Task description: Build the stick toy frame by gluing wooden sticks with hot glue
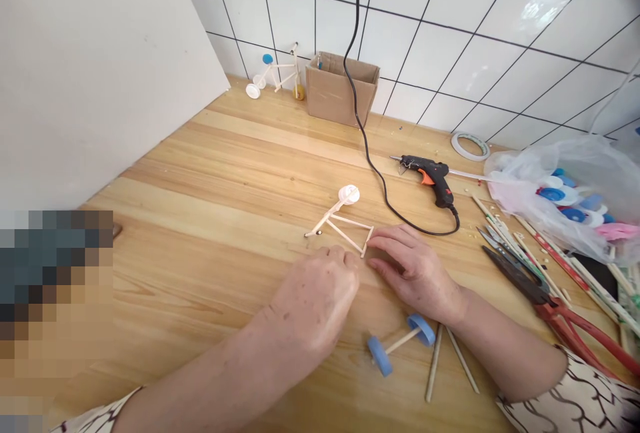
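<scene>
A small tricycle frame of thin wooden sticks [345, 235], with a white round wheel [349, 194] at its far end, lies on the table in front of me. My left hand [320, 293] is closed in a loose fist just below the frame; its fingertips and anything in them are hidden. On the other side, my right hand [417, 266] has thumb and fingers apart, the fingertips right at the frame's short crossbar. Below the right hand lies a pair of blue bottle-cap wheels [381, 356] joined by a stick. Two loose sticks [434, 366] lie beside it.
A black glue gun [430, 174] lies behind my right hand, its cord [373, 170] looping across the table. Scissors [515, 256], red-handled pliers [555, 306], sticks and a plastic bag of caps [575, 186] fill the right side. A finished-looking tricycle [280, 73], cardboard box [340, 90] and tape roll [470, 146] stand along the wall.
</scene>
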`<act>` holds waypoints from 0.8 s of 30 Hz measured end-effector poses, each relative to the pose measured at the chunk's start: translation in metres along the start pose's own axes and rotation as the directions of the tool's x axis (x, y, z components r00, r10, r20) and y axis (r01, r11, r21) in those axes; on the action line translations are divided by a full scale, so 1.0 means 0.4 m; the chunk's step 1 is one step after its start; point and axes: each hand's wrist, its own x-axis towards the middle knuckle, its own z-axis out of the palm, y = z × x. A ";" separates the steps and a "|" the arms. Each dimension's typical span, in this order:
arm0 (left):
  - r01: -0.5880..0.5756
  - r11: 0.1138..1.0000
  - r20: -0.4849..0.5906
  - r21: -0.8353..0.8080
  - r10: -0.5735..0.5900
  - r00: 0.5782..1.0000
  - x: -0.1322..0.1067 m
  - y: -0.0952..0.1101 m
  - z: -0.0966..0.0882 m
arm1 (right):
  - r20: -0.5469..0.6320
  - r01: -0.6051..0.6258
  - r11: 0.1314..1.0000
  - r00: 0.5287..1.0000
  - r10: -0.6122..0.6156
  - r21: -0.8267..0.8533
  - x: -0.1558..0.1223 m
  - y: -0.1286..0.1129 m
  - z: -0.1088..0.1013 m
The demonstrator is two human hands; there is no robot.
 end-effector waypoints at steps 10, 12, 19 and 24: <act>0.050 0.999 0.111 0.004 -0.050 0.993 0.008 0.008 -0.031 | 0.011 0.005 1.000 1.000 -0.005 -0.001 0.001 0.000 -0.002; 0.052 0.999 0.104 -0.006 -0.051 0.993 0.009 0.009 -0.035 | 0.009 0.005 1.000 1.000 -0.005 -0.003 0.000 0.000 -0.002; 0.034 0.999 0.097 -0.004 -0.033 0.995 0.008 0.013 -0.028 | 0.008 0.006 1.000 1.000 -0.006 0.002 -0.001 0.001 -0.003; 0.030 1.000 0.076 -0.009 -0.030 0.997 0.008 0.012 -0.024 | 0.013 0.002 1.000 1.000 -0.003 0.009 -0.003 0.002 -0.003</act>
